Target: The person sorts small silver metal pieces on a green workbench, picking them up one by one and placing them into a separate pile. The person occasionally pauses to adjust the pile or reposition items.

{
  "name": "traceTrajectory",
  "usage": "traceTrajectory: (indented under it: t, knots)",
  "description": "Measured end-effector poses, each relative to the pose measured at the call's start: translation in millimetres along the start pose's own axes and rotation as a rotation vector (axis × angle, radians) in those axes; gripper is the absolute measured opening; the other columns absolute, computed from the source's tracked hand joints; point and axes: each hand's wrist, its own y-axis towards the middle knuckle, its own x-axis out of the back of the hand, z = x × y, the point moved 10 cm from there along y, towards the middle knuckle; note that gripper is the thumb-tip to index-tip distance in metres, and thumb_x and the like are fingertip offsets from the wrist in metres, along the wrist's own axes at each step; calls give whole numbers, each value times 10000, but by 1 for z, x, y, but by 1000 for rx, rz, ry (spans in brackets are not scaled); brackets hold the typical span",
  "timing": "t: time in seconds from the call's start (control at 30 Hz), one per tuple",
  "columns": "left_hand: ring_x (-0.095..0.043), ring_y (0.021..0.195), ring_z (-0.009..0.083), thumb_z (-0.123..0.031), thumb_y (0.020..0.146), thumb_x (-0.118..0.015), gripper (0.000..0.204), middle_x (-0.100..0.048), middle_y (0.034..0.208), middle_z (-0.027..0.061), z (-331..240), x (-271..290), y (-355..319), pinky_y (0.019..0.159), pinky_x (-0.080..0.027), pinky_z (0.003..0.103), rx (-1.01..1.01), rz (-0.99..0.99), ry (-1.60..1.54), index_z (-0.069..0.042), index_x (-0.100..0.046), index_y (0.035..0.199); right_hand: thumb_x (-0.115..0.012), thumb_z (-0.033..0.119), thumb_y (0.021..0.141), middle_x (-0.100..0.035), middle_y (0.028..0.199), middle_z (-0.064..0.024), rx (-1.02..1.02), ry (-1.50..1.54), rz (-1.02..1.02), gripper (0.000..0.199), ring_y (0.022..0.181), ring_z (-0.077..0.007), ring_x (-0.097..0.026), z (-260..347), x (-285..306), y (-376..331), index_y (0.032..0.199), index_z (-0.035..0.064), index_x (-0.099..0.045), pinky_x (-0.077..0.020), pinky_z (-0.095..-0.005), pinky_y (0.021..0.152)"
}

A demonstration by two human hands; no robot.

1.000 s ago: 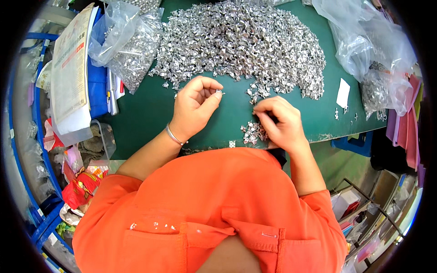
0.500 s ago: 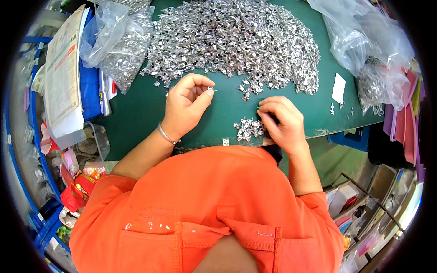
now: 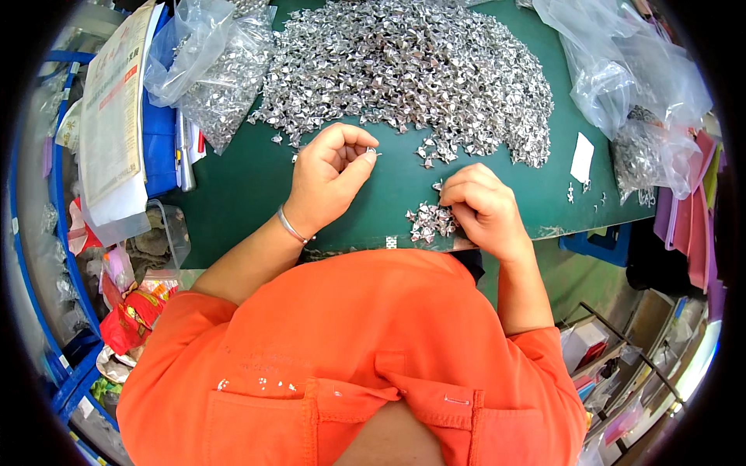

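Note:
Between the thumb and forefinger of my left hand (image 3: 330,172) is a small silver metal piece (image 3: 373,152), its tip poking out past the fingers. My right hand (image 3: 486,208) is closed in a pinch, and a bit of shiny metal (image 3: 437,186) shows at its fingertips. Just beside those fingers, near the table's front edge, lies a small cluster of silver pieces (image 3: 430,224). Beyond both hands spreads a large heap of similar pointed silver pieces (image 3: 404,70) on the green table (image 3: 233,202).
Clear plastic bags of metal parts stand at the left (image 3: 225,89) and right (image 3: 653,147). A white slip of paper (image 3: 581,158) lies on the right with a few small parts near it. Papers (image 3: 113,116) and a blue folder (image 3: 159,151) lean at the left.
The view has shifted slightly. My right fingers now show a piece of metal at their tips, just above the small cluster. My left hand keeps its pinch.

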Motion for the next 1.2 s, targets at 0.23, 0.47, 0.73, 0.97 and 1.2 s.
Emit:
traceTrajectory:
  t: [0.23, 0.47, 0.73, 0.97, 1.2]
  knots:
    - [-578, 742, 64, 7, 952, -600, 132, -614, 866, 10, 0, -1, 0, 661, -487, 223, 18, -6, 2, 6, -620, 1081, -712, -74, 768, -689, 926, -111, -202, -14, -239, 166, 849, -283, -663, -9, 18, -7, 895, 14, -651, -536, -364, 762]
    - [-576, 741, 64, 4, 953, -602, 126, -610, 861, 10, 0, 1, -1, 656, -488, 225, 14, -7, 1, 10, -619, 1078, -708, -93, 717, -663, 908, -79, -20, -221, -238, 213, 849, -286, -618, 2, 14, -5, 871, 41, -645, -519, -380, 737]
    - [-579, 737, 64, 11, 952, -605, 122, -613, 865, 9, -1, 1, -1, 653, -489, 225, 2, -18, 4, 10, -619, 1073, -609, -138, 739, -713, 937, -111, -74, -22, -170, 214, 876, -294, -671, -3, 28, -14, 867, 19, -680, -538, -352, 797]
    - [-582, 738, 65, 10, 951, -606, 125, -618, 877, 11, 0, 1, -1, 658, -488, 222, 4, -12, 33, 7, -619, 1076, -722, -48, 824, -702, 983, -122, -266, -57, -193, 148, 874, -247, -672, -16, 24, -18, 953, 13, -684, -538, -333, 776]
    - [-582, 751, 60, 15, 951, -604, 136, -619, 880, 8, 0, 0, -1, 663, -485, 219, 8, -12, -16, 3, -618, 1086, -719, -71, 796, -710, 923, -103, -70, 152, -27, 177, 807, -282, -661, 2, 13, -6, 945, 20, -698, -532, -354, 729]
